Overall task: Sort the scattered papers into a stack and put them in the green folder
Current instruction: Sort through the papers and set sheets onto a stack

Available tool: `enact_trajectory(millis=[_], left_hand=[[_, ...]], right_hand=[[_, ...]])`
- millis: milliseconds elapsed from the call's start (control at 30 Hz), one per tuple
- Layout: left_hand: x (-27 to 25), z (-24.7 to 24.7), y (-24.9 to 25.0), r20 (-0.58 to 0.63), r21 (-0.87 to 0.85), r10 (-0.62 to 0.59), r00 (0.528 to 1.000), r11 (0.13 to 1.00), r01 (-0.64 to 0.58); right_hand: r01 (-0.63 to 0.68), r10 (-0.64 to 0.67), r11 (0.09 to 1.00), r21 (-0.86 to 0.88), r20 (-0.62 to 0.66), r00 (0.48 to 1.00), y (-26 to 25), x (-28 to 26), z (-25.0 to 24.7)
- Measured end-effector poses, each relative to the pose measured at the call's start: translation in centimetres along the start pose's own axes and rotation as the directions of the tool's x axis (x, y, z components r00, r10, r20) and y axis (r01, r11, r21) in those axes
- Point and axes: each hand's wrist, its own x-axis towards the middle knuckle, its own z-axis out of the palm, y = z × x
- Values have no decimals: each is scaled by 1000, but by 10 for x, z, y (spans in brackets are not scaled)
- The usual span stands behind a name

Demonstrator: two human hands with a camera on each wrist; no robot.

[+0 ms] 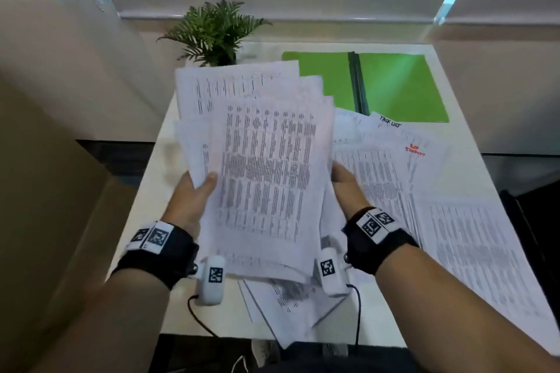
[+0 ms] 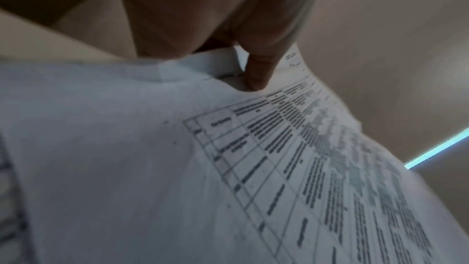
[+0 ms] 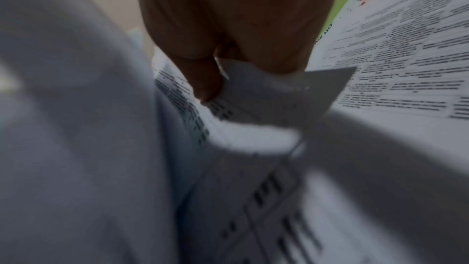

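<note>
I hold a loose, fanned bundle of printed papers (image 1: 260, 166) above the white table (image 1: 169, 142). My left hand (image 1: 194, 194) grips its left edge, thumb on the top sheet; the left wrist view shows that thumb (image 2: 256, 71) pressing the papers (image 2: 177, 168). My right hand (image 1: 345, 182) grips the right edge, and in the right wrist view its fingers (image 3: 203, 79) pinch the sheets (image 3: 266, 91). The green folder (image 1: 394, 85) lies open and flat at the table's far right. More papers (image 1: 424, 206) lie scattered on the table to the right and below the bundle.
A small potted fern (image 1: 212, 30) stands at the table's far left corner, just behind the bundle. A sheet headed "TASK LIST" (image 1: 391, 124) overlaps the folder's near edge. Beige partitions flank the table. Some papers (image 1: 288, 318) overhang the near edge.
</note>
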Motion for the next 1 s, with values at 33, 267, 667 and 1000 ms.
enact_trajectory(millis=[33,267,667,1000], left_hand=[[-1,10,-7,6,12,-8,1000,1000,8],[-31,80,-30,-51,196,2,999,981,8],[-33,48,-105,-317,455,-191,929,829,326],[-51,4,-91,-454,486,42,890,849,207]], right_hand=[[-61,59,997,56,43,997,-1,-6,-3],[-124,125,958,-259,-12,992,45,-4,-39],[-274,134,773,-573,-275,952,102,9,-78],[-215,20,778,-590,-320,947,100,3,-62]])
